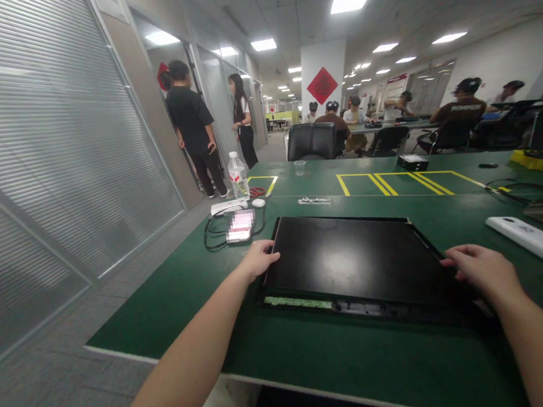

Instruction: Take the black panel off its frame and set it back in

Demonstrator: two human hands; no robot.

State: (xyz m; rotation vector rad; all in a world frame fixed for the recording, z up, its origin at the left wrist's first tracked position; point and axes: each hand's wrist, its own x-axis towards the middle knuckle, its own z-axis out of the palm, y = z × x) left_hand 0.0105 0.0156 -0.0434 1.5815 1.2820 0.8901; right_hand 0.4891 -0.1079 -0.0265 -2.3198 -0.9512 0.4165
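A flat black display panel (pixel 346 257) lies on the green table, its dark surface facing up with a soft glare in the middle. Along its near edge runs a green circuit board strip (pixel 298 302). My left hand (pixel 260 259) grips the panel's left edge, with the thumb over the top and the other fingers on the outer side. At the right edge, my right hand (pixel 485 270) is closed with thumb and forefinger on the rim; its lower fingers are partly hidden.
Beyond the panel's left side are a phone (pixel 239 225), black cables, a water bottle (pixel 237 176) and red-handled scissors (pixel 256 192). A white power bank-like device (pixel 535 239) lies to the right. Yellow tape (pixel 380 184) marks the green table (pixel 175 306). Several people are in the background.
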